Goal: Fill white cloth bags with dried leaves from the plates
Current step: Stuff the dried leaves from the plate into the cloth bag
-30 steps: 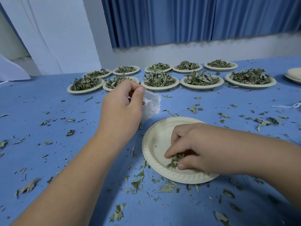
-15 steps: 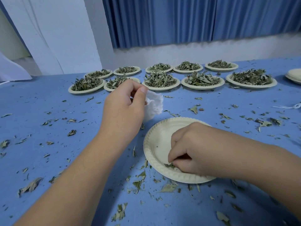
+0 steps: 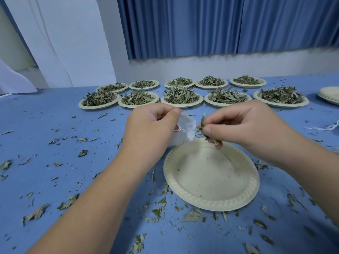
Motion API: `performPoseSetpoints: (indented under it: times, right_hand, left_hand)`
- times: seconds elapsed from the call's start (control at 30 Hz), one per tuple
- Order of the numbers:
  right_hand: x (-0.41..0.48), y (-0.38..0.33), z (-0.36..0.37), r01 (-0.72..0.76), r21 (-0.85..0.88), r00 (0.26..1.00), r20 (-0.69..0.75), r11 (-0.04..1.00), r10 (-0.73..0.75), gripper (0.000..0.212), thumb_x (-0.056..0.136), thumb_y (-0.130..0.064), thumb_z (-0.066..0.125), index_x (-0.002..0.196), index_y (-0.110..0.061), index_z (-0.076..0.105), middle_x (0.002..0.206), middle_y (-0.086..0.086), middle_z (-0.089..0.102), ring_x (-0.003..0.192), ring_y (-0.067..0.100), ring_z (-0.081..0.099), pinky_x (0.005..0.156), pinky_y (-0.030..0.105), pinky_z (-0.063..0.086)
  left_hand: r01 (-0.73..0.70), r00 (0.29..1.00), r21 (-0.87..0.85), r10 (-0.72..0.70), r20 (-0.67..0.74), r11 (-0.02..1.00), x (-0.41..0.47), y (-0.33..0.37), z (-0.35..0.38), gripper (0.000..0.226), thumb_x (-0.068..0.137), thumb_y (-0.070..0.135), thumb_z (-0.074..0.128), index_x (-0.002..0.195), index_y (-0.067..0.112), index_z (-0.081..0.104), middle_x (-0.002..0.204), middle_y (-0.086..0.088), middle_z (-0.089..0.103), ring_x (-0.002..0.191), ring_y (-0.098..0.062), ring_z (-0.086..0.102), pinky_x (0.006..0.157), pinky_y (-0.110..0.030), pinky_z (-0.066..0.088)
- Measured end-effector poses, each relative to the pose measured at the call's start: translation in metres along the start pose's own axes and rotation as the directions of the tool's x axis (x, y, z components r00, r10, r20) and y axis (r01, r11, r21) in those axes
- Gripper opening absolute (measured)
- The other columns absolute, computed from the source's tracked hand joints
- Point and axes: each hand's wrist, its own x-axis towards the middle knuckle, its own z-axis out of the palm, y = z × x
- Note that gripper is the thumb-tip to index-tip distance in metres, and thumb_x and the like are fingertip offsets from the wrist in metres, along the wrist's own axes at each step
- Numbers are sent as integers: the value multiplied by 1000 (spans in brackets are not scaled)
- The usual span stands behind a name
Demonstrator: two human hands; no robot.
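Note:
My left hand (image 3: 152, 127) grips a small white cloth bag (image 3: 185, 130) by its rim, just above the far edge of a cream paper plate (image 3: 211, 180). The plate holds only a few crumbs. My right hand (image 3: 244, 125) pinches a small bunch of dried leaves (image 3: 206, 132) in the air, right beside the bag's mouth. The lower part of the bag is hidden behind my left hand.
Two rows of paper plates heaped with dried leaves (image 3: 181, 97) stand at the back of the blue table (image 3: 55, 116). A stack of bare plates (image 3: 330, 94) sits at the far right, with white string (image 3: 328, 127) nearby. Loose leaf bits (image 3: 159, 208) litter the table.
My right hand has lifted off the near plate with the last pinch of leaves and moved up to the bag. The left hand and the bag have barely moved.

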Motion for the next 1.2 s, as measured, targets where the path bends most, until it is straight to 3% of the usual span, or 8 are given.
performPoseSetpoints:
  times: [0.2, 0.37, 0.5, 0.67, 0.77, 0.83, 1.07, 1.2]
  right_hand:
    - [13, -8, 15, 69, 21, 993, -101, 997, -66, 11, 78, -3, 71, 76, -14, 74, 60, 3, 67, 52, 11, 62, 59, 17, 50]
    - [22, -4, 25, 30, -128, 987, -154, 991, -49, 10, 81, -7, 70, 80, -16, 75, 59, -1, 69, 54, 7, 64, 61, 18, 51]
    - [27, -4, 31, 21, -294, 976, -201, 956, -83, 14, 82, -11, 71, 80, -25, 76, 58, -4, 68, 57, 14, 64, 63, 31, 54]
    - [32, -6, 43, 72, -503, 963, -190, 861, -192, 13, 76, -8, 74, 79, -20, 74, 61, -14, 63, 65, 2, 60, 60, 14, 46]
    - [33, -7, 46, 69, -610, 957, -182, 789, -224, 10, 76, -9, 71, 79, -17, 68, 68, -7, 65, 67, 10, 59, 66, 32, 49]
    - [34, -10, 45, 88, -660, 960, -145, 746, -241, 6, 77, -11, 70, 79, -17, 70, 69, -2, 66, 66, 13, 58, 64, 32, 46]
    - [33, -32, 41, 71, -696, 995, 0, 715, -99, 17, 87, -16, 59, 74, -15, 69, 75, 11, 66, 74, 25, 62, 69, 38, 47]
    - [38, -35, 50, 40, -855, 999, 46, 517, -3, 20, 90, -11, 52, 97, -16, 70, 98, 7, 66, 94, 24, 60, 82, 37, 48]
  left_hand:
    - [70, 997, -134, -68, 24, 989, 1, 3, -3, 21, 89, 21, 66, 72, 28, 76, 50, 13, 56, 37, -1, 39, 46, -21, 30]
    - [132, 991, -211, -125, 50, 968, 2, 5, -6, 21, 89, 20, 66, 72, 27, 78, 52, 10, 55, 37, -3, 35, 48, -22, 27]
    - [200, 979, -300, -181, 89, 933, 1, 7, -7, 18, 90, 16, 64, 78, 15, 77, 53, 6, 52, 36, -7, 31, 39, -16, 26]
    - [251, 967, -369, -216, 136, 895, -1, 10, -6, 18, 92, 11, 59, 87, 11, 76, 48, 7, 51, 34, -5, 33, 37, -14, 26]
    - [267, 962, -365, -223, 157, 892, -2, 11, -6, 17, 93, 12, 58, 88, 8, 74, 46, 9, 52, 32, -1, 41, 36, -11, 29]
    - [277, 959, -381, -230, 165, 882, -3, 12, -7, 17, 94, 9, 56, 91, 4, 73, 45, 9, 52, 31, -1, 43, 36, -9, 30]
    - [259, 965, -414, -219, 143, 873, -1, 13, -10, 18, 93, 7, 56, 91, 3, 73, 45, 8, 53, 31, -1, 43, 36, -8, 31]
    - [242, 970, -382, -209, 127, 892, -1, 12, -7, 18, 93, 9, 57, 92, 5, 74, 45, 9, 52, 33, 0, 43, 37, -8, 31]
